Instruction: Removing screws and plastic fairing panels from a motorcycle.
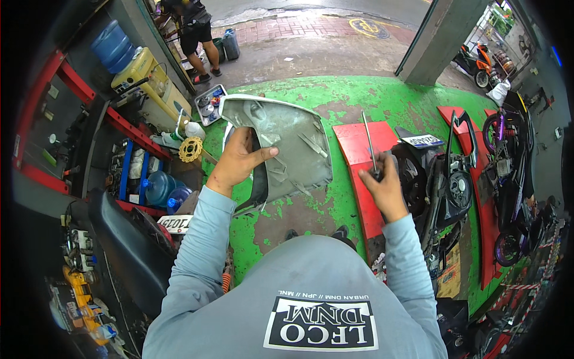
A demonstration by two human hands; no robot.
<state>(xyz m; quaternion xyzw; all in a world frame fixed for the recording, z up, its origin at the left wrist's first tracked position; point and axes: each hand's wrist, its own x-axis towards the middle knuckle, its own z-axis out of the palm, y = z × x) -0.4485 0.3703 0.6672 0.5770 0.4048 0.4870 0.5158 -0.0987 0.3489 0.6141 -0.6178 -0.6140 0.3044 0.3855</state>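
Observation:
My left hand [236,164] grips a motorcycle body panel [299,152] by its left edge, thumb over the inner face and fingers behind. That face is dusty grey, with moulded ribs and tabs, and a dark strip runs along its left side. Held up in front of me, the panel hangs above the green floor. To its right, my right hand [385,188] is closed round the dark handle of a screwdriver [368,134], whose long thin shaft points away from me. The screwdriver and the panel are apart.
A partly stripped motorcycle [457,188] stands at right by a red ramp [363,146]. At left are a black seat [128,251], a yellow brake disc [191,149] and a metal parts tray [210,103]. Beyond, a person [194,30] stands near the doorway.

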